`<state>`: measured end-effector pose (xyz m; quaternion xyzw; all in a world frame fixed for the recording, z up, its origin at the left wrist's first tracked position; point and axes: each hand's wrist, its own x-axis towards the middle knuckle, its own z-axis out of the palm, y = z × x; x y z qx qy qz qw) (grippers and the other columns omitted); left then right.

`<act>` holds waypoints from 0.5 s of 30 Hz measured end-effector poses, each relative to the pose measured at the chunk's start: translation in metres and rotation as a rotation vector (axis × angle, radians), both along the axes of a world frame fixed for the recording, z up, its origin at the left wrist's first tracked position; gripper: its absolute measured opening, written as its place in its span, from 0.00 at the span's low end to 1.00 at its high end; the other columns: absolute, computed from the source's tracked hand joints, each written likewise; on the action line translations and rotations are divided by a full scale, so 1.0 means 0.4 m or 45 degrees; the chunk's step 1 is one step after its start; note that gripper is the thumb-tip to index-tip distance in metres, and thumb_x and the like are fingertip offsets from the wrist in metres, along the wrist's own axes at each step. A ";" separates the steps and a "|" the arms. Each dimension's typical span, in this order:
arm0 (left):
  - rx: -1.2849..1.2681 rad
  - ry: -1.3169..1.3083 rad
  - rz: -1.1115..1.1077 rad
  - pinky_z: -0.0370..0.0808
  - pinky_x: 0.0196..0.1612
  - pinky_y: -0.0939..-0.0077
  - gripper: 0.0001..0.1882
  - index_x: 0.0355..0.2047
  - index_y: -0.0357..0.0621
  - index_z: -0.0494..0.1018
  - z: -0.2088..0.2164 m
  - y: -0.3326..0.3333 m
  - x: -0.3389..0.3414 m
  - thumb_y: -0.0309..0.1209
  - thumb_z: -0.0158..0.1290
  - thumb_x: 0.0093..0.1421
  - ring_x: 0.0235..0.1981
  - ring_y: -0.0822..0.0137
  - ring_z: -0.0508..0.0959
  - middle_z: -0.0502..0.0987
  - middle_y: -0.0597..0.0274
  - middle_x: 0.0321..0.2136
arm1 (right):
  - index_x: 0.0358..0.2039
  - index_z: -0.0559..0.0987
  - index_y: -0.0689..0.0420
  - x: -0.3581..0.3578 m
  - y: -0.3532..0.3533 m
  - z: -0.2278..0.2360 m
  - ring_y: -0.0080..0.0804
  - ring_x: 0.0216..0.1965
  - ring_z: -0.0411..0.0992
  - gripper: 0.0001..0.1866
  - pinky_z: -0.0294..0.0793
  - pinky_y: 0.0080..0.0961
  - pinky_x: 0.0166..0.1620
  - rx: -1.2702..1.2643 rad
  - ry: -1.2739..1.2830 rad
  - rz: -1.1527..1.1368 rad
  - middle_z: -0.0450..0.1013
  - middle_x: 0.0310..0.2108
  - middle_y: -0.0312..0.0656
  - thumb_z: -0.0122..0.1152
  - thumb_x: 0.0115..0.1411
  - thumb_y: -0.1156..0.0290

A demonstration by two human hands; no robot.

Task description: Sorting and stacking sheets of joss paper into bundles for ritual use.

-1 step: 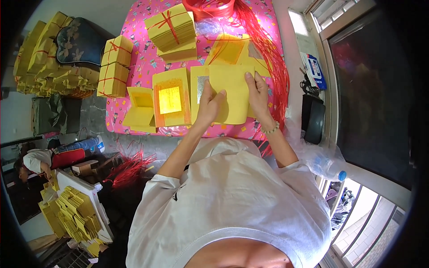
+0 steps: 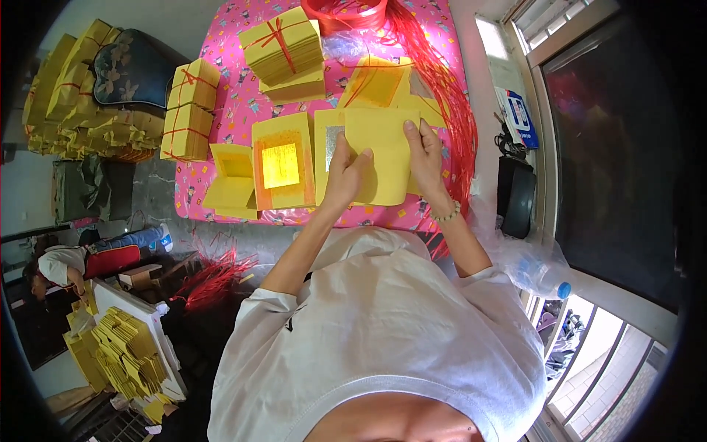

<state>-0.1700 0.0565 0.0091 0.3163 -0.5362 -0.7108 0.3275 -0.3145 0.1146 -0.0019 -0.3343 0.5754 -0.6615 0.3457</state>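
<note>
Between my two hands is a sheet of yellow paper point(image 2: 379, 158), held over the near part of the table. My left hand point(image 2: 347, 173) grips its left edge with the thumb on top. On the right edge, my right hand point(image 2: 425, 151) pinches it, thumb on the face; the fingers beneath are partly hidden. Under its left side lies yellow paper with a silver square point(image 2: 330, 144), partly covered. To the left is a stack of yellow paper with an orange border and a shiny gold square point(image 2: 281, 165). A folded yellow paper piece point(image 2: 234, 193) stands beside that.
Red-tied yellow paper bundles point(image 2: 283, 48) stand on the pink patterned tablecloth point(image 2: 232, 77). Red strands point(image 2: 449, 96) hang along the right side below a red basin point(image 2: 346, 16). A plastic bottle point(image 2: 541, 278) lies at right. Another person point(image 2: 62, 265) sits at far left by more yellow paper.
</note>
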 end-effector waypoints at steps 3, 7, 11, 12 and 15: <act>-0.155 0.016 0.030 0.66 0.48 0.73 0.16 0.49 0.38 0.59 -0.017 0.007 0.007 0.23 0.44 0.61 0.44 0.68 0.70 0.70 0.56 0.42 | 0.42 0.73 0.62 0.013 0.002 0.007 0.12 0.35 0.66 0.13 0.68 0.13 0.38 -0.061 -0.008 -0.011 0.71 0.33 0.31 0.46 0.68 0.65; -0.232 0.004 0.052 0.67 0.46 0.74 0.14 0.48 0.38 0.60 -0.010 0.014 0.006 0.24 0.44 0.62 0.41 0.68 0.70 0.70 0.56 0.39 | 0.45 0.72 0.63 0.029 0.015 0.016 0.13 0.36 0.67 0.14 0.69 0.14 0.39 -0.102 -0.040 0.029 0.72 0.36 0.32 0.45 0.68 0.66; -0.289 0.005 0.041 0.68 0.46 0.75 0.13 0.48 0.37 0.60 -0.001 0.013 0.010 0.27 0.43 0.64 0.41 0.70 0.70 0.71 0.56 0.39 | 0.47 0.71 0.63 0.027 0.028 0.025 0.15 0.38 0.68 0.15 0.69 0.15 0.40 -0.116 -0.027 0.063 0.73 0.39 0.34 0.45 0.68 0.65; -0.280 -0.039 0.008 0.68 0.46 0.75 0.13 0.48 0.37 0.60 0.001 0.012 0.012 0.28 0.43 0.65 0.41 0.71 0.70 0.71 0.56 0.39 | 0.48 0.71 0.64 0.027 0.031 0.026 0.16 0.38 0.68 0.16 0.69 0.16 0.40 -0.135 0.015 0.048 0.73 0.39 0.35 0.46 0.68 0.65; -0.243 0.077 0.048 0.68 0.45 0.76 0.14 0.49 0.37 0.59 0.022 0.019 0.001 0.29 0.43 0.66 0.41 0.72 0.70 0.72 0.57 0.39 | 0.48 0.71 0.64 0.025 0.035 0.036 0.16 0.39 0.68 0.16 0.69 0.16 0.41 -0.137 0.025 0.064 0.73 0.39 0.35 0.46 0.68 0.65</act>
